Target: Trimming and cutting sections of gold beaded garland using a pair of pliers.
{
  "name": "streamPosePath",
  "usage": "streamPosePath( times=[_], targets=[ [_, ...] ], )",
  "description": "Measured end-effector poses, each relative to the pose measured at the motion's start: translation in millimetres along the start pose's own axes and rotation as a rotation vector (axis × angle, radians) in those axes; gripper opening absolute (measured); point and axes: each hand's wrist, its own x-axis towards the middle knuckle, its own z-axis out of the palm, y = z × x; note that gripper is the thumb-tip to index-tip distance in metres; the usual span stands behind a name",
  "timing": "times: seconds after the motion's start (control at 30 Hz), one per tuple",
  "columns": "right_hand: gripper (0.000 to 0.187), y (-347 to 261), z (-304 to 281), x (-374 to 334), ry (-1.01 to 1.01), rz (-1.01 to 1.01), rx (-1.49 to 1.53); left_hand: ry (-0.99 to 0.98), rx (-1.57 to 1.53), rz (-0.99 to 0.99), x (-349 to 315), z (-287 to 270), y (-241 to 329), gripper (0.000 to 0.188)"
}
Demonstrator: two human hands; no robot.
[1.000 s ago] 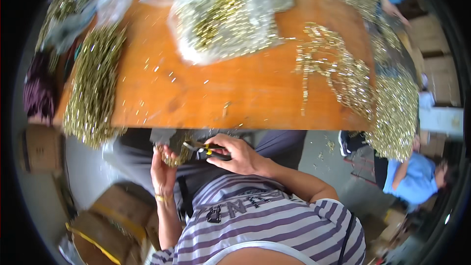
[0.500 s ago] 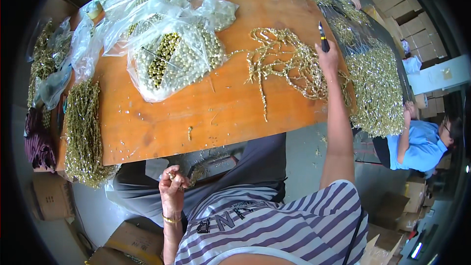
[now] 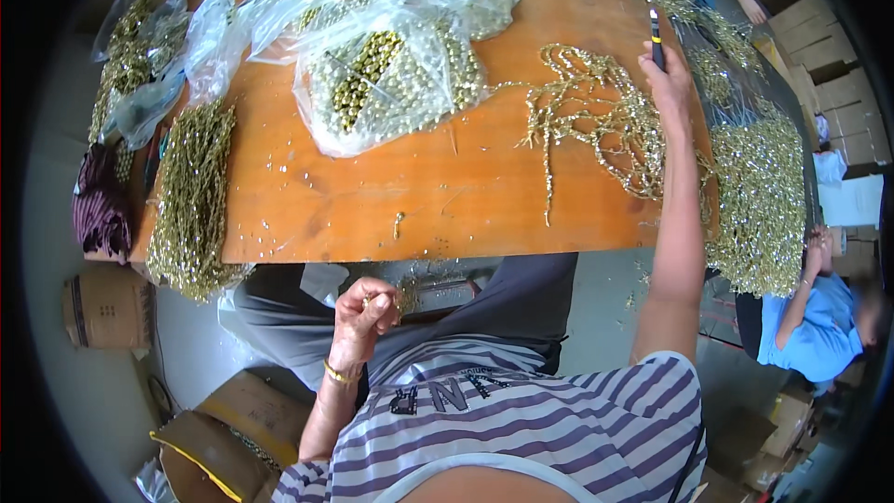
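My left hand [image 3: 363, 319] is held over my lap below the table edge, fingers pinched on a small gold bead piece. My right hand [image 3: 666, 84] is stretched far out over the orange wooden table [image 3: 372, 205], gripping a thin black tool with a yellow band [image 3: 656, 40] that points upward. It hovers over a loose tangle of gold bead sprigs [image 3: 596, 121]. A clear plastic bag of gold beads [image 3: 386, 74] lies at the table's middle.
A bundle of gold sprigs [image 3: 191, 196] hangs over the table's left edge. A large glittery heap [image 3: 759, 186] fills the right edge. A person in blue [image 3: 810, 317] sits at the right. Cardboard boxes [image 3: 219, 438] stand on the floor at lower left.
My right hand left my lap, reached out across the table with the tool and now sits over the loose sprigs. My left hand stayed at my lap.
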Motion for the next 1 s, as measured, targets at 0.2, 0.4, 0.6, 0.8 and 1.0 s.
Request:
streamPosePath(
  times=[0.2, 0.4, 0.6, 0.8, 1.0],
  targets=[
    [0.039, 57, 50, 21, -0.017, -0.013, -0.546, -0.105, 0.043, -0.124, 12, 26, 7, 0.016],
    [0.035, 64, 58, 25, -0.160, -0.091, -0.494, -0.042, -0.001, -0.084, 0, 17, 2, 0.020],
    [0.033, 32, 50, 4, -0.149, -0.164, -0.589, -0.004, 0.090, -0.088, 2, 22, 7, 0.020],
    [0.029, -96, 21, -83, -0.395, 0.342, 0.181, 0.025, 0.628, 0.303, 14, 49, 30, 0.023],
    [0.021, -115, 49, -187, -0.876, 0.862, 0.878, -0.205, 0.771, 0.750, 75, 99, 47, 0.034]
  ],
)
